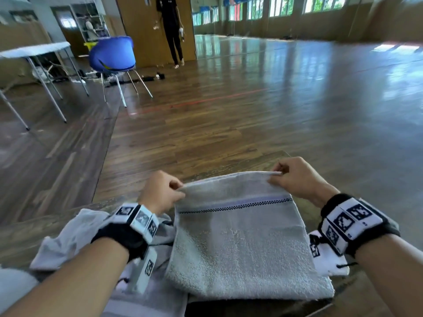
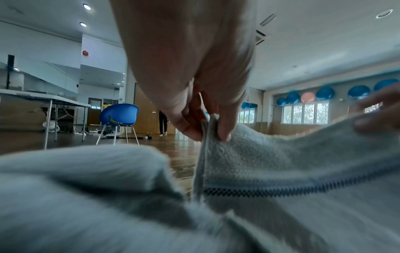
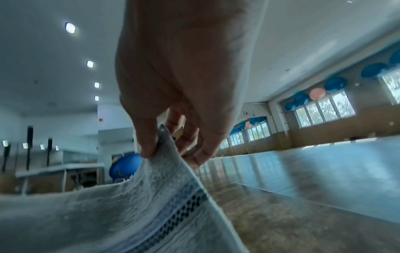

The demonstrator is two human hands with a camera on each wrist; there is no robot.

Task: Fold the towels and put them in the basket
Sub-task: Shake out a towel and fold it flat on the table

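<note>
A grey towel (image 1: 242, 245) with a dark checked stripe lies on the wooden table (image 1: 55, 225) in front of me, its far edge lifted. My left hand (image 1: 177, 191) pinches the far left corner between thumb and fingers, and my right hand (image 1: 278, 176) pinches the far right corner. The left wrist view shows my left hand (image 2: 208, 135) pinching the towel (image 2: 281, 162) edge. The right wrist view shows my right hand (image 3: 164, 150) pinching the towel (image 3: 134, 202) corner. No basket is in view.
More crumpled grey towels (image 1: 73, 239) lie under my left forearm at the table's left. Beyond the table is wooden floor, with a blue chair (image 1: 112, 57), a white folding table (image 1: 34, 51) and a standing person (image 1: 171, 30) at the far left.
</note>
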